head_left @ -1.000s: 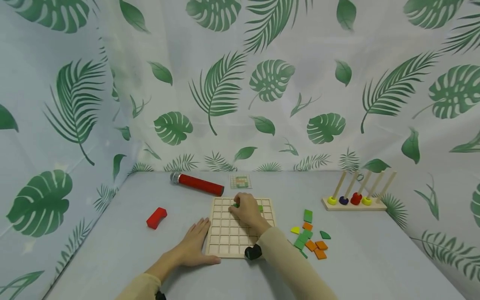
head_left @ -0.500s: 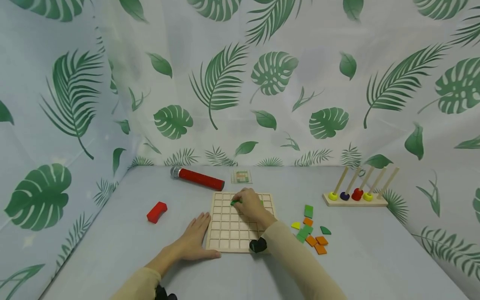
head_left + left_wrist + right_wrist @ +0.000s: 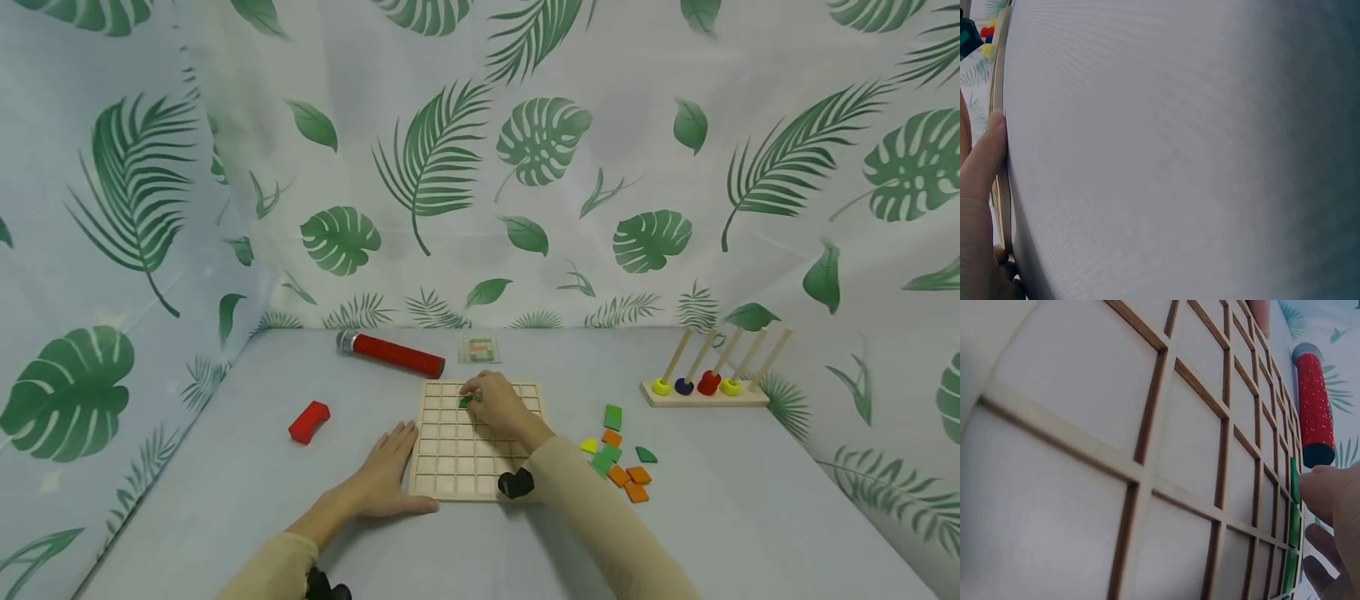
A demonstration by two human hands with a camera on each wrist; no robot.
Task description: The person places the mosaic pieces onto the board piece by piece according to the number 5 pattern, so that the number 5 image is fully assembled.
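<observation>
A square wooden grid board lies on the table before me. My right hand is over its far rows, fingers curled, pinching a small green tile at one of the cells. In the right wrist view the thumb touches this tile, and more green tiles sit in the same row, partly behind the fingers. My left hand rests at the board's left side, fingers straight along the edge and thumb by the near left corner. The left wrist view catches the left thumb against the board's rim.
Several loose green, orange and yellow tiles lie right of the board. A peg stand with coloured beads is farther right. Behind the board are a red cylinder with a silvery end and a patterned card. A red block lies left.
The head view has tilted slightly down. My right hand stays at the far rows with only small shifts, and more of the green tile shows at its fingertips. My left hand keeps its place.
</observation>
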